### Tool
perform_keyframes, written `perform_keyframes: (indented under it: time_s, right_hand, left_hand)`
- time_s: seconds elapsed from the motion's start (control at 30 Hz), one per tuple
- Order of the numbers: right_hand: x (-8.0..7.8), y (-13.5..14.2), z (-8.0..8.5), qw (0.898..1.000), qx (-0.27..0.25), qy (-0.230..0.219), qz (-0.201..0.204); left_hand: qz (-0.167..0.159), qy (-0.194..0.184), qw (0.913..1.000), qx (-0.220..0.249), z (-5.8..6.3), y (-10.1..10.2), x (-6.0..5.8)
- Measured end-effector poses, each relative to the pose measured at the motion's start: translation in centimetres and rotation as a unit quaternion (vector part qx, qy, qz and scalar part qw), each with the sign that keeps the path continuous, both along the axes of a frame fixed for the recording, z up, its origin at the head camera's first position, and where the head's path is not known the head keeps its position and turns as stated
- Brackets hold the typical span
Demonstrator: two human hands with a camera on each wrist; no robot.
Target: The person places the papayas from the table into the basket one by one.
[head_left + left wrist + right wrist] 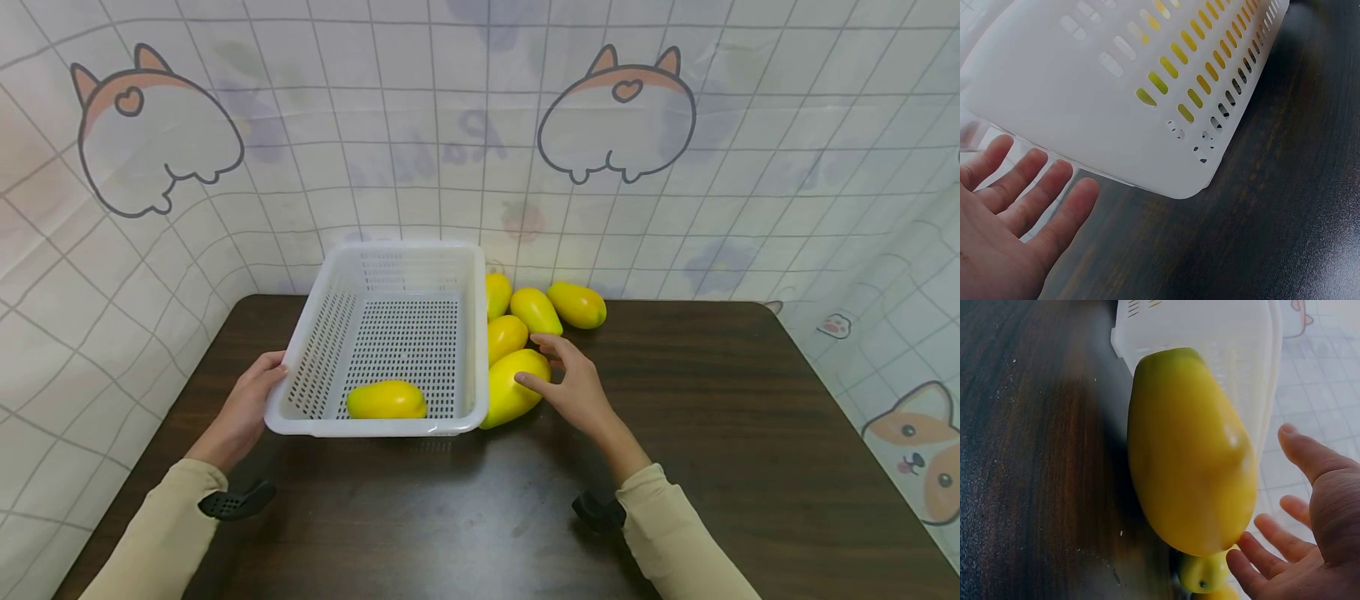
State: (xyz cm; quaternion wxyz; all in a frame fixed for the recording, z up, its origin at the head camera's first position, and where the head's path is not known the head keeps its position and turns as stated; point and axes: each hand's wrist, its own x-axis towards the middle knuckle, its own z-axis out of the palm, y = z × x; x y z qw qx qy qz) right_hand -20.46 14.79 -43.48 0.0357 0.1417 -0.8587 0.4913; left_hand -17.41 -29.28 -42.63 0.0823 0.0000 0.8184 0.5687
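Observation:
A white perforated plastic basket stands on the table with one yellow mango lying inside, near its front wall. My left hand touches the basket's left rim; in the left wrist view its fingers are straight and spread against the outer wall. To the right of the basket lies a large yellow mango, its greener end toward the wall in the right wrist view. My right hand is beside this mango, thumb and fingers spread apart around its right end, without a grip on it.
Behind the large mango are several smaller yellow mangoes, among them one against the basket and one at the far right. A dark wooden table bears everything. Patterned white cloth hangs along its back and sides.

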Motion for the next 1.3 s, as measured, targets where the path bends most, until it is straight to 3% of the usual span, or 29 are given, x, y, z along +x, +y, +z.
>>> perform_keyframes:
  time_s: [1.3]
  right_hand:
    - [-0.4, -0.1, -1.6, 0.999, 0.035, -0.018, -0.002]
  left_hand:
    - [0.000, -0.003, 1.0000, 0.005, 0.0, -0.1, -0.1]
